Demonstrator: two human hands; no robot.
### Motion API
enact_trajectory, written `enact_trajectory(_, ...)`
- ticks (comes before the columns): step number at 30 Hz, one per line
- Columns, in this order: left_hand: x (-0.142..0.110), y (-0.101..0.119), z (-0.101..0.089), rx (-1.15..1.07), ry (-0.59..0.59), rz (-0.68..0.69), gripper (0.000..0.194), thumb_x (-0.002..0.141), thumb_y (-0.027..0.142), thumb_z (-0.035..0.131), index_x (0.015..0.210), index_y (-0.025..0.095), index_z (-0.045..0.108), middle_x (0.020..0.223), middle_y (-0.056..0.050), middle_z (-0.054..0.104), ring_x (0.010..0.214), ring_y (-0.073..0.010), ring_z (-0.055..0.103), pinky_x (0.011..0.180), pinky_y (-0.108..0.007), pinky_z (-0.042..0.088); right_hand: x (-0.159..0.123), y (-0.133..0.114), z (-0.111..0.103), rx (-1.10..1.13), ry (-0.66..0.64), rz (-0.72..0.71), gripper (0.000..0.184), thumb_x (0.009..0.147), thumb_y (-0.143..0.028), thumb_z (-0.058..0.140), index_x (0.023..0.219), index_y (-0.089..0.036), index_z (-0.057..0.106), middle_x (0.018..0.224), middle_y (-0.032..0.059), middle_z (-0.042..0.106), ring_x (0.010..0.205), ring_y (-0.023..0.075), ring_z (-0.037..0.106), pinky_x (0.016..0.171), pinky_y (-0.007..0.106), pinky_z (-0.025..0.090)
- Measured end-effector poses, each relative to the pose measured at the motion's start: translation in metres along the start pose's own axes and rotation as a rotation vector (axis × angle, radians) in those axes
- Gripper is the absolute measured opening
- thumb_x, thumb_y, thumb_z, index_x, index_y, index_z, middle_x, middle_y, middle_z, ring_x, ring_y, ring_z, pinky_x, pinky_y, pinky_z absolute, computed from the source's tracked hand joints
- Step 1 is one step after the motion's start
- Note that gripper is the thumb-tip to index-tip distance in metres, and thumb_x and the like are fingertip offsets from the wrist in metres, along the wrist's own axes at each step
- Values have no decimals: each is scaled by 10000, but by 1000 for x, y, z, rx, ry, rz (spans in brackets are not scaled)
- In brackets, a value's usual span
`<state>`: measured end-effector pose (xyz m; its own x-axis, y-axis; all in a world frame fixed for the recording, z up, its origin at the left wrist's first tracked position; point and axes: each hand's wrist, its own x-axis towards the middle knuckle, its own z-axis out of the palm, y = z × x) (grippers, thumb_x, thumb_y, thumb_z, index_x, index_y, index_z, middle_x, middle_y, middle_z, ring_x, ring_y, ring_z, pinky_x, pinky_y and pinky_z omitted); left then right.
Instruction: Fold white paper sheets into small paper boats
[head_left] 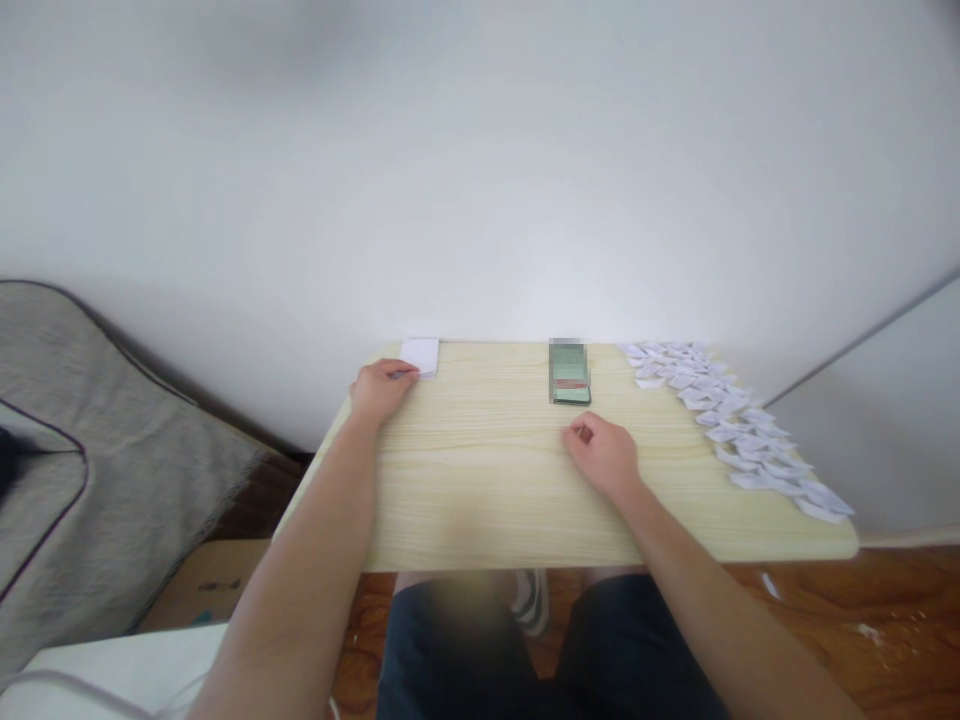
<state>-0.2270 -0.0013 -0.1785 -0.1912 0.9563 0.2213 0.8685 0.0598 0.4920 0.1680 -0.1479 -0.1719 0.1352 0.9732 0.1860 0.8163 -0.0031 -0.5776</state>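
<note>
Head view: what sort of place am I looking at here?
Probably a room in a home: a small wood-grain table against a plain white wall, gray fabric-covered furniture, perhaps a sofa, and a brown wood-look floor.

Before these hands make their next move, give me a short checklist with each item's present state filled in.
1. Left hand at the white paper: ok, its fingers are at the near edge.
2. White paper gripped: cannot tell, contact too small to see.
3. Right hand free: cannot tell, it is curled.
4. Phone apart from the right hand: ok, it lies just beyond.
5. Phone screen readable: not ok, it is pixelated.
6. Folded papers away from both hands: ok, they lie along the table's right side.
</note>
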Motion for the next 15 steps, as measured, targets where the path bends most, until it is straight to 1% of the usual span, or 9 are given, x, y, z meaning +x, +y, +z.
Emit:
enact_trajectory(3,1,2,0,30,4,-13,347,906,503,602,1104,302,803,1256,-11,773,1160,-280,682,979,-387,499,0,0,0,-1,1,-1,215,910,-423,618,805,-266,721,689,-29,729,651,165,645,614,282,354)
enact_trajectory(5,-2,6,0,65,29,-9,382,936,503,558,1132,276,794,1244,-54,776,1190,-317,656,1015,-441,472,0,-1,0,-2,1,0,215,907,-418,619,799,-263,721,686,-26,728,647,165,642,613,283,352)
enact_trajectory(6,-4,8,0,85,45,3,388,947,493,542,1141,267,790,1247,-71,773,1229,-336,627,1053,-474,440,0,-1,0,-3,1,0,215,906,-417,620,797,-262,720,685,-25,727,646,164,641,612,283,351)
enact_trajectory(8,-9,16,-1,125,75,46,374,961,458,523,1146,265,785,1268,-85,762,1318,-360,553,1144,-532,335,0,-1,1,-7,3,1,216,908,-420,621,797,-263,720,684,-28,726,649,165,641,613,282,349)
enact_trajectory(10,-13,23,-2,157,91,94,345,964,413,516,1133,275,784,1294,-76,750,1364,-355,504,1203,-547,229,0,-1,1,-13,5,1,217,911,-424,621,798,-267,720,682,-33,725,653,165,640,615,281,347)
enact_trajectory(11,-15,26,-2,170,93,113,331,961,391,516,1118,279,785,1302,-68,747,1368,-348,497,1214,-540,204,0,-1,1,-16,5,2,215,912,-424,622,800,-269,721,683,-34,725,654,165,641,616,280,347)
enact_trajectory(13,-18,32,-3,192,88,131,306,947,355,524,1081,277,788,1301,-61,745,1362,-339,499,1210,-523,211,0,-2,1,-19,3,2,210,913,-421,624,807,-270,725,689,-35,729,656,165,644,617,279,349)
enact_trajectory(15,-18,36,-4,214,78,124,292,936,355,531,1049,264,785,1289,-72,747,1346,-340,511,1184,-516,255,0,-2,1,-21,2,0,205,915,-415,625,816,-270,730,703,-31,736,663,167,649,619,280,351)
